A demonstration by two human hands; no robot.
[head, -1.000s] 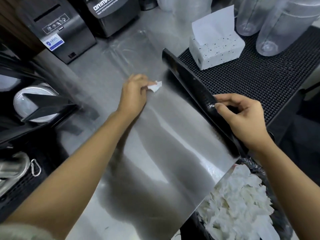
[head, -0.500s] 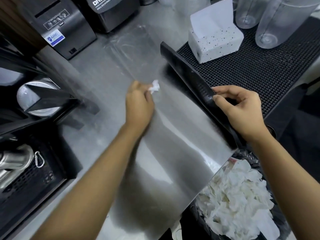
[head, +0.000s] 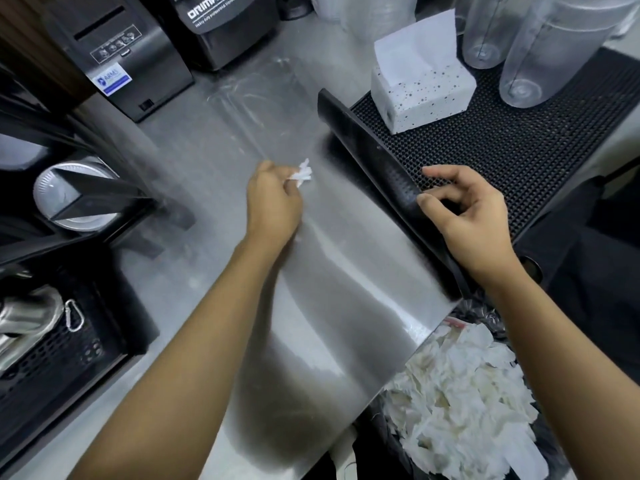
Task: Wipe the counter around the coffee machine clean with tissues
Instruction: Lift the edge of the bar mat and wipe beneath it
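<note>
Left hand: left hand [head: 273, 199] was curled nearly closed, pinching a small crumpled tissue [head: 302, 174] at the fingertips; the wad poked out past the fingers toward the mat.
Right hand: right hand [head: 465, 209] was half open, thumb and fingers pinching the raised edge of the black rubber bar mat [head: 377, 161]; that edge was peeled up off the steel, the rest of the mat lay flat.
Counter: stainless counter [head: 311, 323] ran from the machines at top down to the near edge; streaky smears showed on the far patch [head: 249, 98], near part looked shiny.
Tissue position: just over the steel, beside the lifted mat edge, apart from it; contact with the surface cannot be told.
Key relation: strip of counter exposed under the mat lay to the right of the left hand, close; its long axis followed the mat edge, running diagonally from far-left to near-right. Left hand was nearer and already had the tissue; right was busy holding the mat.
Step judged: wiping along and under the mat edge, probably a sweep down that diagonal.
Other: tissue box [head: 420, 95] sat on the mat; bin of used tissues [head: 460, 393] below the counter's near-right corner; blender base [head: 225, 26] and black machine [head: 124, 60] at back.
Risk: mat could flop back if the pinch slipped.
</note>
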